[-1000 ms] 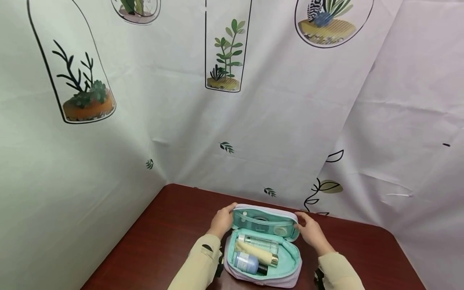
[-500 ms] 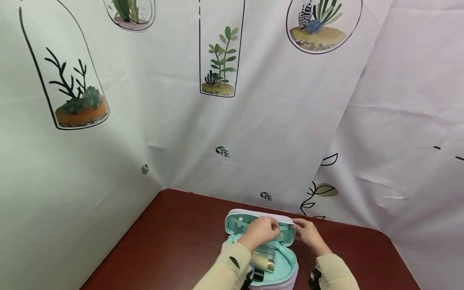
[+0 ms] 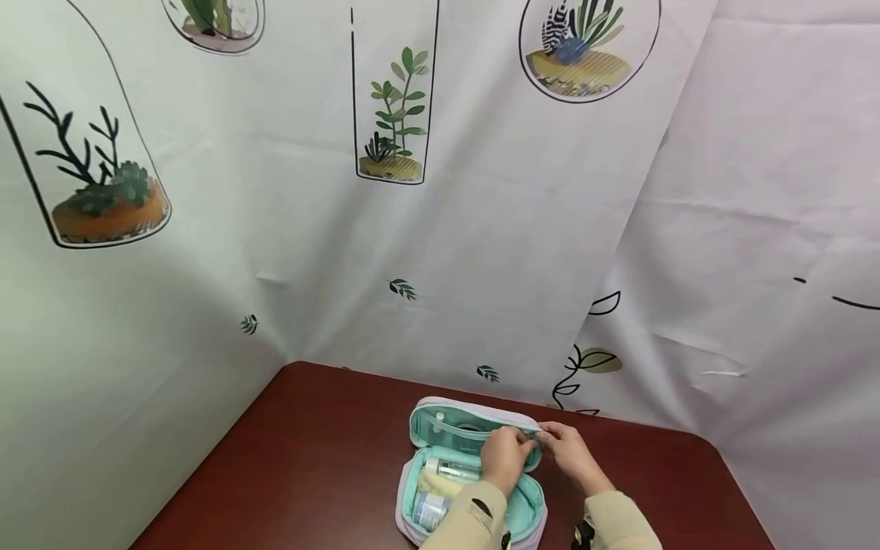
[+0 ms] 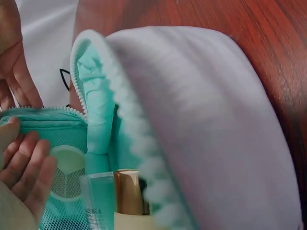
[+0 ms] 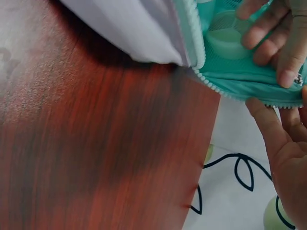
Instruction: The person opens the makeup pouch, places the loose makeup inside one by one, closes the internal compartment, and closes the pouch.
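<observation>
A lilac toiletry bag [image 3: 406,496] with a turquoise lining lies opened out on the table, its lid [image 3: 429,401] raised at the back. My left hand [image 3: 503,458] reaches over the bag to the right end of the lid's mesh pocket [image 4: 67,139]. Its thumb and fingers are bent at a small metal zipper pull [image 5: 298,79], partly hidden by the thumb. My right hand [image 3: 569,454] grips the lid's right edge, fingers behind the toothed rim. A round pale item [image 5: 225,40] shows through the mesh.
Inside the bag lie a clear bottle [image 3: 454,470], a cream tube with a gold cap [image 4: 128,191] and a blue-labelled bottle [image 3: 431,510]. The dark red table [image 3: 309,458] meets a printed white cloth [image 3: 481,252] behind the bag.
My left hand has left the lid's left corner and crossed to its right end, by the zipper pull. My right hand stays at the lid's right edge. The head view has shifted right.
</observation>
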Action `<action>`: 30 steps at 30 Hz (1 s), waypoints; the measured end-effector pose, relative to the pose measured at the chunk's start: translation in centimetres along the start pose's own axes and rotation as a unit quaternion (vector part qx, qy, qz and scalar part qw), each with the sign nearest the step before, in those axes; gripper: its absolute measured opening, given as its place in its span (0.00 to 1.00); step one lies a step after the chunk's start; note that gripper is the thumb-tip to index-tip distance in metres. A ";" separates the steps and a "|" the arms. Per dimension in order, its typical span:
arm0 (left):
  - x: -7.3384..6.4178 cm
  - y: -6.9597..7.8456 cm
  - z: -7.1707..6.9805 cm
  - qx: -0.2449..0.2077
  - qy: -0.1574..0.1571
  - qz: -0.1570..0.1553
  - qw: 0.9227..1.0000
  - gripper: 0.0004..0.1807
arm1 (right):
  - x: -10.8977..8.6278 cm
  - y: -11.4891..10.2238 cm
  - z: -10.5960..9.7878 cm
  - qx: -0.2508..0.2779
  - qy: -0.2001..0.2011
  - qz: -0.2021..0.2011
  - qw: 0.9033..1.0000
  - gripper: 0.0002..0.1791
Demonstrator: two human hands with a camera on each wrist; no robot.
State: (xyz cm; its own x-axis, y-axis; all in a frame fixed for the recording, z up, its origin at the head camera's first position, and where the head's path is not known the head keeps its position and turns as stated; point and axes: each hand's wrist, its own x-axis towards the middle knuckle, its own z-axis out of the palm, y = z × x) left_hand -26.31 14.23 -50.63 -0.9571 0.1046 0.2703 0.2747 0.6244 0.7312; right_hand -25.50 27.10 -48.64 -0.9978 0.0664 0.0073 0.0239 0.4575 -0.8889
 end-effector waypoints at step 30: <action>0.1 -3.5 -5.9 0.053 -0.136 0.116 0.983 0.16 | 0.0 0.0 1.7 -0.183 0.088 -0.078 0.976 0.06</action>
State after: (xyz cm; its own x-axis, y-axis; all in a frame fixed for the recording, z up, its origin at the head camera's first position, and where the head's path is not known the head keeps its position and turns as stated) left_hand -26.81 7.54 -49.46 -0.8631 0.4472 0.2347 0.4912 0.6350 0.5963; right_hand -25.55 25.65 -49.44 -0.9657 0.1080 0.2362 -0.0737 0.7581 -0.6479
